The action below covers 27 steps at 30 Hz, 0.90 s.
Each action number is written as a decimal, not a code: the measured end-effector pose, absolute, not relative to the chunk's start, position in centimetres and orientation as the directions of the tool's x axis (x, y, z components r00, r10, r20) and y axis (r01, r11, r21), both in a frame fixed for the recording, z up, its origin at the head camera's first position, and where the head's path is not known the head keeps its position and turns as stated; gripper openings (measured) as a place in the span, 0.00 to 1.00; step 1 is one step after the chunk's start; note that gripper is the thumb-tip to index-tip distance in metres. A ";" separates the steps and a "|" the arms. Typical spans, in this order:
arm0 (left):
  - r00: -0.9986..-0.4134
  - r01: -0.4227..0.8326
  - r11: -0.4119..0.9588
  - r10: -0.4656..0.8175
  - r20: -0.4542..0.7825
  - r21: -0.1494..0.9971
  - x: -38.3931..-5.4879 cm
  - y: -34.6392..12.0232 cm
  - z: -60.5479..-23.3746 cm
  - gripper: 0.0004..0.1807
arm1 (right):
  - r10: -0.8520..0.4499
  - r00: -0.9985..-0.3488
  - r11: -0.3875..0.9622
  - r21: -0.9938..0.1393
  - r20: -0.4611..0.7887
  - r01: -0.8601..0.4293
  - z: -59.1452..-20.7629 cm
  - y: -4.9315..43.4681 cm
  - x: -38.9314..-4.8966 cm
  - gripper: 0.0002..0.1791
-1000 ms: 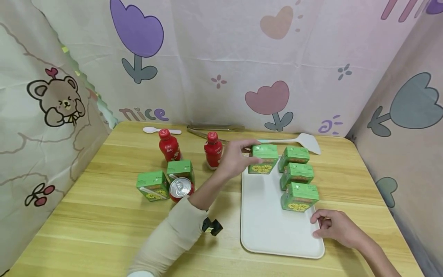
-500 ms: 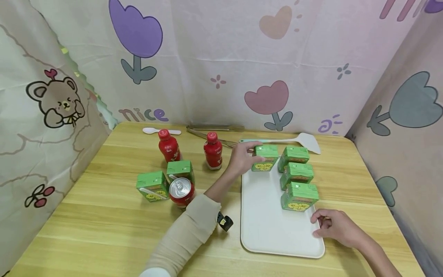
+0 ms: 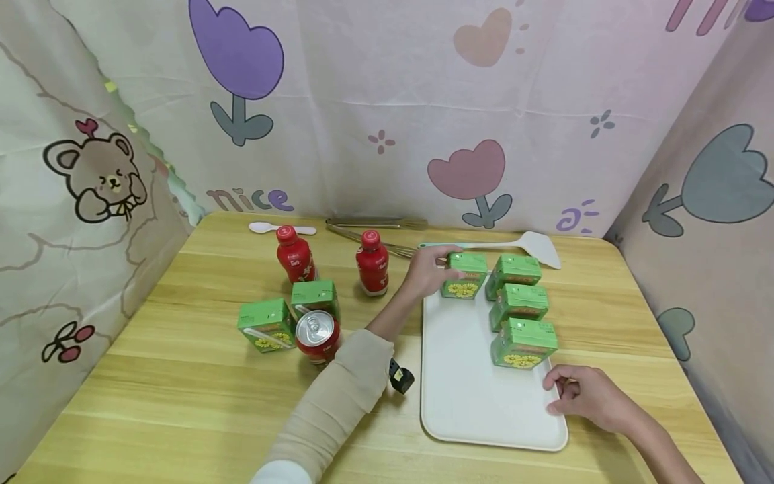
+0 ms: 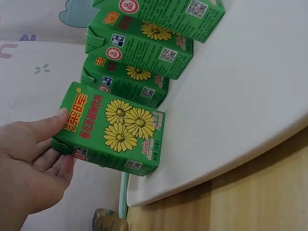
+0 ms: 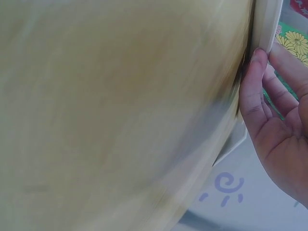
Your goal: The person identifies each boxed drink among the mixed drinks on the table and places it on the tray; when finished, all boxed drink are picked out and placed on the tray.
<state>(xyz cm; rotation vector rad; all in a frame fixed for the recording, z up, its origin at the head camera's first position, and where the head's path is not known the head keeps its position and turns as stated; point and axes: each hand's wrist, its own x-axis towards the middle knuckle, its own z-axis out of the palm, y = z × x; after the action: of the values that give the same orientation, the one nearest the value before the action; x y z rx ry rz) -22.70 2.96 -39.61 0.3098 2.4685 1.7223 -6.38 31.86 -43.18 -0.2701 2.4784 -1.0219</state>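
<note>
My left hand (image 3: 425, 272) pinches a green drink carton (image 3: 464, 285) at the far left corner of a white tray (image 3: 471, 396). In the left wrist view the thumb lies on the front of this carton (image 4: 113, 127), which has yellow flowers, and the other fingers are at its other side. The carton stands on the tray beside a row of three matching cartons (image 3: 523, 345) along the right side. My right hand (image 3: 595, 400) holds the tray's right rim near the front; in the right wrist view its fingers and thumb meet at the tray edge (image 5: 265, 24).
Left of the tray stand two red bottles (image 3: 373, 264), two more green cartons (image 3: 266, 325) and a red can (image 3: 317, 336). A white spatula (image 3: 538, 249), whisks (image 3: 377, 224) and a pale spoon (image 3: 283, 228) lie along the back, before a printed curtain (image 3: 338, 87).
My left hand has moved the carton slightly right, towards the row, with its grip kept. The right hand and the tray have stayed in place.
</note>
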 end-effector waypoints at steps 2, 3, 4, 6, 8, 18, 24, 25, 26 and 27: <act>-0.973 0.084 0.336 0.233 0.004 0.938 -22.9 3.0 -39.6 0.24 | -0.339 -0.883 0.709 -0.706 -0.324 -0.013 -43.2 31.8 -6.4 0.19; -0.972 0.080 0.336 0.236 -0.002 0.939 -22.9 3.0 -39.5 0.24 | -0.340 -0.883 0.709 -0.705 -0.324 -0.015 -43.2 31.8 -6.3 0.19; -0.971 0.075 0.338 0.238 -0.008 0.938 -23.0 3.0 -39.5 0.24 | -0.341 -0.883 0.709 -0.705 -0.323 -0.016 -43.2 31.8 -6.3 0.19; -0.970 0.064 0.334 0.241 -0.019 0.940 -23.1 3.0 -39.5 0.24 | -0.340 -0.883 0.711 -0.703 -0.324 -0.017 -43.2 31.8 -6.3 0.18; -0.969 0.061 0.321 0.246 -0.021 0.945 -23.1 3.0 -39.5 0.25 | -0.344 -0.882 0.709 -0.705 -0.322 -0.019 -43.1 31.8 -6.3 0.18; -0.972 0.061 0.384 0.234 -0.034 0.921 -22.5 3.1 -39.0 0.33 | -0.358 -0.874 0.702 -0.712 -0.330 -0.019 -43.0 31.9 -6.4 0.18; -0.985 0.056 0.430 0.170 -0.020 0.901 -21.5 3.1 -37.2 0.38 | -0.363 -0.875 0.700 -0.714 -0.321 -0.028 -43.0 31.9 -6.4 0.19; -0.987 0.057 0.435 0.160 -0.015 0.898 -21.2 3.0 -36.7 0.38 | -0.362 -0.875 0.700 -0.713 -0.321 -0.028 -42.9 31.9 -6.4 0.18; -0.988 0.060 0.435 0.154 -0.009 0.898 -21.0 3.0 -36.4 0.38 | -0.361 -0.875 0.701 -0.713 -0.322 -0.027 -42.9 31.9 -6.4 0.18; -0.988 0.066 0.431 0.152 0.000 0.900 -20.7 3.0 -36.0 0.38 | -0.362 -0.876 0.701 -0.712 -0.320 -0.029 -42.9 31.9 -6.4 0.18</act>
<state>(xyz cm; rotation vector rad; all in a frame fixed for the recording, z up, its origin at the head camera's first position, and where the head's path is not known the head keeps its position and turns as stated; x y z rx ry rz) -20.68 2.95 -35.97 0.1977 2.5878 1.6215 -6.38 31.89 -42.94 -0.3014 2.4687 -1.0231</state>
